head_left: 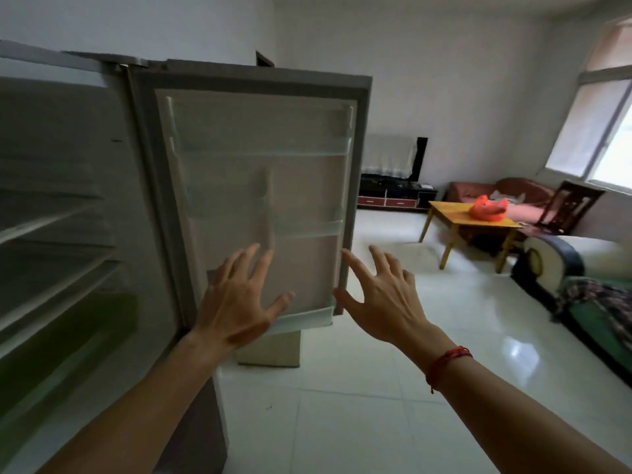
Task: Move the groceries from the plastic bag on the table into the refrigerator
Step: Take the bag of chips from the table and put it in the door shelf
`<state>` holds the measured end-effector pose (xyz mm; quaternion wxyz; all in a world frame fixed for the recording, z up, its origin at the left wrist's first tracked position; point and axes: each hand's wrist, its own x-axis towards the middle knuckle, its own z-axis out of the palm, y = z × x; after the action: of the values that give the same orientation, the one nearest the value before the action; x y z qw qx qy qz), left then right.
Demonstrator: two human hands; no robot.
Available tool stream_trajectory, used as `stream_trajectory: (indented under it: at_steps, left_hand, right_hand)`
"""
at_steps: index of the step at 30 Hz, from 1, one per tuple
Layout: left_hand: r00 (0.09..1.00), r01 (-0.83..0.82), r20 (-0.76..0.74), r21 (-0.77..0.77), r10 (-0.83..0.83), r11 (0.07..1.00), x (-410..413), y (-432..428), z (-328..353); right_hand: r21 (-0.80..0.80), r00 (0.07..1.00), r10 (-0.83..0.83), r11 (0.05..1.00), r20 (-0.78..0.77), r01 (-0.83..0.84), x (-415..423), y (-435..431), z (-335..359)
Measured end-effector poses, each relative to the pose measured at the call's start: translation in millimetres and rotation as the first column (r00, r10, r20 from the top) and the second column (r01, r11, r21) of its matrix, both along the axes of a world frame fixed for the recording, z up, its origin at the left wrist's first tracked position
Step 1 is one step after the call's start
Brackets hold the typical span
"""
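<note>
The refrigerator (68,206) stands at the left with its door (260,186) swung wide open, showing bare shelves inside and bare door racks. My left hand (236,302) is spread, fingers straight, in front of the lower part of the door's inner side. My right hand (383,295) is spread too, just off the door's outer edge, its fingertips close to that edge. Neither hand holds anything. Far across the room an orange-red plastic bag (487,208) lies on a yellow wooden table (444,208).
White tiled floor (376,388) stretches between the refrigerator and the table. A dark wooden chair (567,206) stands beside the table, a sofa (581,285) lines the right wall, and a TV stand (393,193) sits at the back. A window is at the upper right.
</note>
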<state>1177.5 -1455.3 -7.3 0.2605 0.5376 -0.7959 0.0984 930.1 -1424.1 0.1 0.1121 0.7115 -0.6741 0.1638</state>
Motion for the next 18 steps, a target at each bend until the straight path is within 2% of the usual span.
stream_trajectory:
  at_steps: [8, 14, 18]
  left_hand:
    - [0.963, 0.271, 0.001, -0.023, -0.271, 0.962, -101.4, 6.9, 4.7]
    - [0.884, 0.466, -0.007, -0.057, -0.468, 0.883, -205.7, 32.8, 10.5]
    - [0.842, 0.539, 0.008, -0.075, -0.540, 0.839, -258.1, 48.1, 9.3]
  right_hand:
    - [-0.027, 0.959, -0.284, 0.959, 0.006, 0.284, -82.2, 78.6, 6.9]
    - [-0.058, 0.874, -0.485, 0.872, 0.022, 0.486, -164.6, 149.2, 6.6]
    - [-0.071, 0.829, -0.559, 0.826, 0.033, 0.560, -210.0, 182.4, 8.2]
